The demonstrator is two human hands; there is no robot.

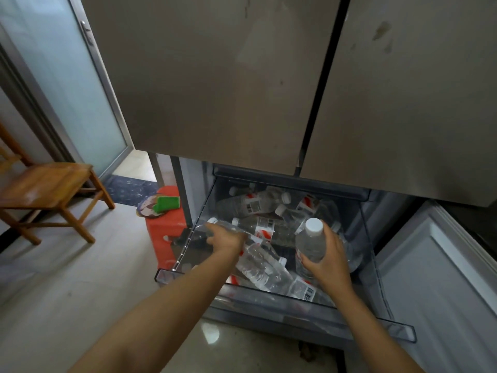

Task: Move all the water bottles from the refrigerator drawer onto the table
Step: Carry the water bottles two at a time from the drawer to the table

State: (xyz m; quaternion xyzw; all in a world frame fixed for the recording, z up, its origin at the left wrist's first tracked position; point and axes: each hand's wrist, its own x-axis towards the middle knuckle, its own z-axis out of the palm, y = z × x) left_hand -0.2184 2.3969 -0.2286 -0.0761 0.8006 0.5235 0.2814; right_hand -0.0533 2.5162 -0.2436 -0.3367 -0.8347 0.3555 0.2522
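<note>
Holding upright bottle (312, 243), cap up, R hand (326, 261).

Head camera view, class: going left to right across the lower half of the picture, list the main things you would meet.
Wooden chair → orange stool → left hand on a lying bottle → right hand holding an upright bottle → open drawer front.

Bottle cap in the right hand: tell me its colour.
White; the cap tops the upright bottle held by the right hand, head view.
</note>
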